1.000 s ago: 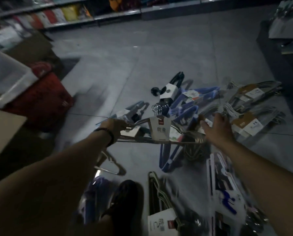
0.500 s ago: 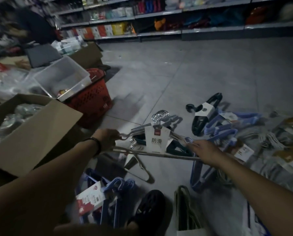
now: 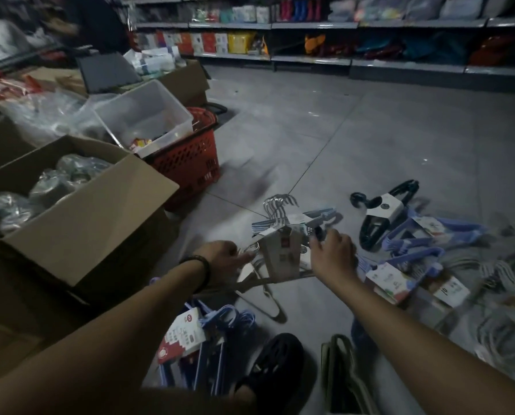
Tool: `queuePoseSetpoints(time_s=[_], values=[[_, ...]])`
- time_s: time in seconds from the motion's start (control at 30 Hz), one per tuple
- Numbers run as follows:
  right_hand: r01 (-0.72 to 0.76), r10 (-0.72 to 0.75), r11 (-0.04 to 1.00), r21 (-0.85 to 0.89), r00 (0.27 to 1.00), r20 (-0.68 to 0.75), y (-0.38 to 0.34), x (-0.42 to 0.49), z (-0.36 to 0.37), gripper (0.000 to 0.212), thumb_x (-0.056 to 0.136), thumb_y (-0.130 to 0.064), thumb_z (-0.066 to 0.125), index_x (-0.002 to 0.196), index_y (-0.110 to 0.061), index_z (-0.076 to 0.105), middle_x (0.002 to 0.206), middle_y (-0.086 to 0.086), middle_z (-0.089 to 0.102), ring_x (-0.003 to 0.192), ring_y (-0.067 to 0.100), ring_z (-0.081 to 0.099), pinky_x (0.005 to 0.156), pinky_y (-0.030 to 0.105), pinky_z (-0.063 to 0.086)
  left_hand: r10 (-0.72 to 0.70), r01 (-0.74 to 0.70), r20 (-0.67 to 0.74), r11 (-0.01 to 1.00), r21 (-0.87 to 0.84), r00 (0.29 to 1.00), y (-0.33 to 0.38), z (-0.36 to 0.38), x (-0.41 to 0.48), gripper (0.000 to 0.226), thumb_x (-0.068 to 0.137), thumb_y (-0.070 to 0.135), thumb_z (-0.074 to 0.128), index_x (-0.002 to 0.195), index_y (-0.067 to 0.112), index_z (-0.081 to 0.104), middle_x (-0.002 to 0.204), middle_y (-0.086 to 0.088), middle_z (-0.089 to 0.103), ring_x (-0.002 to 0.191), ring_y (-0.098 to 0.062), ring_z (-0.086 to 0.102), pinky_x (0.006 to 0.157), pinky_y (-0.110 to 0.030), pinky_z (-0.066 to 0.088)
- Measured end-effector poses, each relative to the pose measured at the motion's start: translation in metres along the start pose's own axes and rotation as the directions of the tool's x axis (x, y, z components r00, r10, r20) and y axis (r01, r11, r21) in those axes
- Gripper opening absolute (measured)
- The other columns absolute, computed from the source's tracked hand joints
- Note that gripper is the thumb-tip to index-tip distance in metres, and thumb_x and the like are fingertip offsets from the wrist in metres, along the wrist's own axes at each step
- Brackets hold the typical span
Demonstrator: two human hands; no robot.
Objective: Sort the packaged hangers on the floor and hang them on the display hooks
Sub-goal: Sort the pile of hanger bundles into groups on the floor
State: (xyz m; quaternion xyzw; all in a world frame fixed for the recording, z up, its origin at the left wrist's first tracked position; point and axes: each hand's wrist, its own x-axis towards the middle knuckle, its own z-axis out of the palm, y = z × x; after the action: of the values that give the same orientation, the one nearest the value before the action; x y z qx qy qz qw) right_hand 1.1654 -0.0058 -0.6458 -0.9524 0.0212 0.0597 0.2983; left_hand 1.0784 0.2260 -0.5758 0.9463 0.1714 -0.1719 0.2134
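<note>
I hold a pack of metal hangers [image 3: 283, 253] with a white label above the grey floor. My left hand [image 3: 225, 259] grips its left end, my right hand [image 3: 332, 256] its right shoulder. Behind it lies another pack of silver-hooked hangers [image 3: 283, 209]. A black hanger pack [image 3: 382, 214] lies further right, with blue hanger packs [image 3: 424, 238] beside it. More blue packs [image 3: 208, 339] and an olive pack [image 3: 340, 375] lie near my dark shoe [image 3: 275, 366]. Grey hanger packs [image 3: 489, 283] fill the right side. No display hooks are in view.
An open cardboard box [image 3: 79, 211] of wrapped goods stands at my left. Behind it a red shopping basket [image 3: 187, 158] carries a clear plastic bin [image 3: 144, 115]. Store shelves [image 3: 310, 58] run along the back. A person in dark clothes [image 3: 91, 22] stands at the far left.
My view has swung left and up, bringing the boxes and shelves into sight. My right hand slid inward along the held pack, which has turned so its label faces more sideways.
</note>
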Motion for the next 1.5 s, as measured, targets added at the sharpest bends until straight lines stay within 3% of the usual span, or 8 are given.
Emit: queuePoseSetpoints(time_s=[0.17,0.43,0.6,0.83,1.0,1.07,1.2,1.5], values=[[-0.329,0.058,0.71,0.623,0.908,0.414,-0.065,-0.006,0.017,0.115,0.058,-0.096,0.065,0.142,-0.019,0.052,0.124,0.004,0.069,0.106,0.026,0.068,0.086,0.045,0.057,-0.122,0.12,-0.194,0.993,-0.02,0.973,0.037,0.026,-0.028,0.037,0.1,0.059,0.049,0.105,0.023,0.057,0.088,0.003,0.062,0.071,-0.014,0.056,0.058,-0.03,0.042],[-0.339,0.113,0.631,0.698,0.93,0.35,-0.047,0.015,0.037,0.03,0.087,-0.003,0.075,0.116,-0.007,0.068,0.1,0.013,0.078,0.083,0.029,0.076,0.062,0.034,0.061,0.236,-0.227,-0.057,0.965,0.13,0.97,0.061,0.071,-0.023,0.055,0.103,0.061,0.035,0.137,0.019,0.045,0.13,-0.009,0.055,0.107,-0.028,0.063,0.087,-0.043,0.056],[-0.355,-0.054,0.522,0.776,0.894,0.445,-0.032,0.029,0.056,0.031,0.1,0.005,0.056,0.13,-0.005,0.058,0.113,0.02,0.076,0.1,0.039,0.076,0.084,0.06,0.062,-0.111,0.134,0.132,0.974,-0.183,0.985,0.024,0.026,0.054,0.035,0.108,0.034,0.046,0.124,0.01,0.065,0.103,-0.007,0.059,0.086,-0.02,0.056,0.055,-0.021,0.042],[-0.368,-0.188,0.545,0.753,0.822,0.537,-0.041,0.061,0.097,0.027,0.102,-0.029,0.065,0.127,-0.017,0.066,0.118,0.014,0.077,0.111,0.036,0.073,0.085,0.054,0.062,-0.205,0.41,0.388,0.077,-0.909,0.899,-0.027,0.057,0.114,0.042,0.107,0.043,0.046,0.112,0.008,0.068,0.09,-0.012,0.073,0.075,-0.03,0.068,0.06,-0.04,0.059],[-0.229,-0.092,0.84,0.492,0.833,0.545,-0.041,0.109,0.161,0.025,0.101,-0.044,0.065,0.111,-0.021,0.07,0.097,0.003,0.08,0.08,0.026,0.077,0.064,0.03,0.051,-0.398,0.3,0.332,-0.142,-0.943,0.856,-0.047,0.121,0.176,0.024,0.107,0.034,0.042,0.116,0.015,0.056,0.092,-0.014,0.078,0.075,-0.033,0.073,0.062,-0.063,0.06],[-0.154,-0.112,0.88,0.45,0.853,0.51,-0.032,0.124,0.199,0.009,0.102,-0.028,0.067,0.107,-0.021,0.068,0.099,0.003,0.079,0.079,0.022,0.073,0.055,0.023,0.052,-0.469,0.274,0.312,-0.15,-0.95,0.826,-0.064,0.151,0.207,0.035,0.095,0.042,0.053,0.107,0.01,0.063,0.098,-0.018,0.078,0.082,-0.036,0.074,0.075,-0.069,0.058],[-0.108,-0.153,0.904,0.415,0.823,0.547,-0.013,0.138,0.255,0.027,0.1,-0.005,0.061,0.115,-0.027,0.064,0.102,-0.005,0.076,0.085,0.017,0.073,0.065,0.029,0.06,-0.65,0.33,0.249,0.004,-0.944,0.718,-0.089,0.172,0.231,0.037,0.104,0.027,0.051,0.115,-0.006,0.066,0.112,-0.021,0.072,0.1,-0.036,0.069,0.075,-0.024,0.05],[-0.069,-0.056,0.972,0.223,0.858,0.51,0.004,0.119,0.298,0.044,0.098,-0.038,0.066,0.141,-0.044,0.057,0.133,0.005,0.054,0.113,0.027,0.064,0.106,0.037,0.051,-0.64,0.593,0.322,0.264,-0.76,0.698,-0.117,0.191,0.239,0.052,0.09,0.014,0.067,0.135,-0.008,0.055,0.132,-0.023,0.063,0.111,-0.036,0.065,0.093,-0.038,0.056]])
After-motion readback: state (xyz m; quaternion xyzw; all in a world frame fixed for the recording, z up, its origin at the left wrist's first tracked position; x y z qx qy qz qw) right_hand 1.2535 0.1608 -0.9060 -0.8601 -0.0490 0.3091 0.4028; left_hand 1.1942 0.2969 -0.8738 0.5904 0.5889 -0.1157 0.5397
